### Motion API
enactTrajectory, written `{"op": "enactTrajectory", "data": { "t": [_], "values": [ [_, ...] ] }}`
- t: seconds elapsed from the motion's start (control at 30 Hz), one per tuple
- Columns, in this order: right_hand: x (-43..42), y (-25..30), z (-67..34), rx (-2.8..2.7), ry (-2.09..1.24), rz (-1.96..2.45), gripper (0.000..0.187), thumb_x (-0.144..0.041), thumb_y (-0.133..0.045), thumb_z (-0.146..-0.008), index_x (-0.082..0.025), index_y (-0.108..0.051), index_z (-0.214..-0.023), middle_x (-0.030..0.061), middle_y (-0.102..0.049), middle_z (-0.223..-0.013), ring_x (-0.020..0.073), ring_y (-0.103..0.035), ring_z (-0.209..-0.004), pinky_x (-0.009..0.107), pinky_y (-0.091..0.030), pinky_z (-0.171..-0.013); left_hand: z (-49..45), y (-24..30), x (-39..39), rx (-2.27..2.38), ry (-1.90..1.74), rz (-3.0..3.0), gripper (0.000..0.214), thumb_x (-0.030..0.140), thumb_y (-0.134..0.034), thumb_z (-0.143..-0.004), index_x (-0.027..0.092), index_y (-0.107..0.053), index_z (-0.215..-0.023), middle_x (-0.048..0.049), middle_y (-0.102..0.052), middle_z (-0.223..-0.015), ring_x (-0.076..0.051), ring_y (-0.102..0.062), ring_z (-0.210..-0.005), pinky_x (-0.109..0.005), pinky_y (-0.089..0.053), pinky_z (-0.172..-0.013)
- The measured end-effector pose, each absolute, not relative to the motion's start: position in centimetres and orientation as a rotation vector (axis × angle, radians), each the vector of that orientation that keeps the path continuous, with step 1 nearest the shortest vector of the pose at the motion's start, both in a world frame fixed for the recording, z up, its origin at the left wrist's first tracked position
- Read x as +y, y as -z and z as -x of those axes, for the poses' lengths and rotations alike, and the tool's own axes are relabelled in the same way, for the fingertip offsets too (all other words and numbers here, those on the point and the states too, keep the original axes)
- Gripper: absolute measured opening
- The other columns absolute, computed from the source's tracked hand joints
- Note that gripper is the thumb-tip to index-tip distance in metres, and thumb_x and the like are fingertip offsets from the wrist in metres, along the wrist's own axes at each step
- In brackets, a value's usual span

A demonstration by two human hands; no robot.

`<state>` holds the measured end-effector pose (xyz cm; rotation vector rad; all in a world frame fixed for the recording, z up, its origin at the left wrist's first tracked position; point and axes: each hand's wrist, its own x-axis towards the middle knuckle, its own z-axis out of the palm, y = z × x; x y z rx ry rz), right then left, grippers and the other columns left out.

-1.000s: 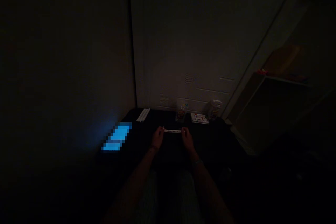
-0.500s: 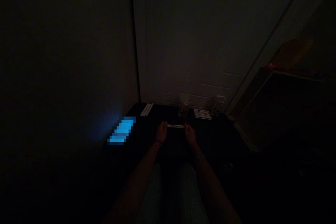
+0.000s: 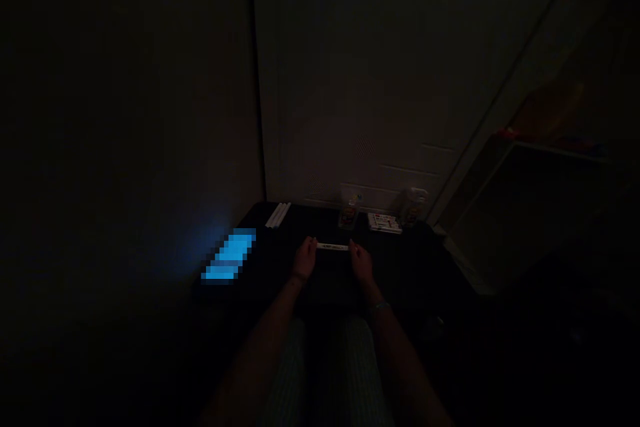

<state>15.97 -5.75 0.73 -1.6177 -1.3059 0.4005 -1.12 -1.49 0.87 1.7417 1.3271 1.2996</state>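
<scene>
A white marker pen (image 3: 333, 247) with dark print along its barrel lies crosswise between my two hands, over the dark table (image 3: 330, 290). My left hand (image 3: 305, 257) is closed around its left end. The other end sits in the closed fingers of my right hand (image 3: 361, 261). Both tips of the pen are hidden by my fingers. Several similar white pens (image 3: 278, 215) lie side by side at the back left of the table.
Against the back wall stand a clear package (image 3: 349, 212) and another clear container (image 3: 415, 207), with a flat printed white pack (image 3: 385, 223) between them. A glowing, pixelated blue screen (image 3: 229, 257) is at the left edge. Shelving (image 3: 555, 147) stands at right. The room is very dark.
The whole scene sits slightly lower in the view, as if my head tilted a little. Both hands keep their grip on the pen, which stays level between them.
</scene>
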Motion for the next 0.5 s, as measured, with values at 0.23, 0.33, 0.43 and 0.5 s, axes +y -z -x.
{"op": "enactTrajectory", "data": {
  "t": [0.23, 0.33, 0.43, 0.5],
  "values": [
    [-5.57, -0.37, -16.17, -1.332, -0.436, 1.646, 0.044, -0.052, -0.024, -0.082, -0.021, -0.056, -0.086, 0.0032, -0.059, -0.082, 0.0137, -0.052, -0.073, 0.022, -0.036, -0.063, 0.93, -0.65, -1.40, 1.319, -1.294, -1.735, 0.027, 0.039, -0.031, -0.081, 0.018, -0.047, -0.075, 0.0001, -0.052, -0.068, -0.011, -0.048, -0.064, -0.023, -0.037, -0.063],
    [-5.32, -0.16, -16.22, -1.335, -0.453, 1.666, 0.044, -0.050, -0.024, -0.083, -0.021, -0.056, -0.092, 0.0053, -0.059, -0.086, 0.0154, -0.054, -0.079, 0.024, -0.037, -0.068, 0.80, -0.51, -1.37, 1.328, -1.283, -1.725, 0.028, 0.040, -0.030, -0.082, 0.019, -0.046, -0.072, -0.0005, -0.052, -0.066, -0.012, -0.049, -0.061, -0.024, -0.036, -0.061],
    [-5.16, 0.00, -16.25, -1.338, -0.451, 1.658, 0.045, -0.050, -0.024, -0.083, -0.020, -0.056, -0.094, 0.0062, -0.060, -0.086, 0.0162, -0.054, -0.081, 0.025, -0.037, -0.070, 0.74, -0.57, -1.41, 1.368, -1.263, -1.732, 0.028, 0.040, -0.030, -0.082, 0.019, -0.046, -0.072, -0.0008, -0.052, -0.065, -0.012, -0.049, -0.060, -0.025, -0.036, -0.060],
    [-5.16, 0.05, -16.23, -1.342, -0.442, 1.642, 0.046, -0.050, -0.023, -0.083, -0.021, -0.056, -0.096, 0.0065, -0.059, -0.089, 0.0161, -0.054, -0.084, 0.025, -0.037, -0.072, 0.75, -0.63, -1.41, 1.363, -1.275, -1.733, 0.028, 0.039, -0.030, -0.082, 0.019, -0.046, -0.072, -0.0012, -0.052, -0.066, -0.012, -0.049, -0.061, -0.025, -0.036, -0.061]
  ]
}}
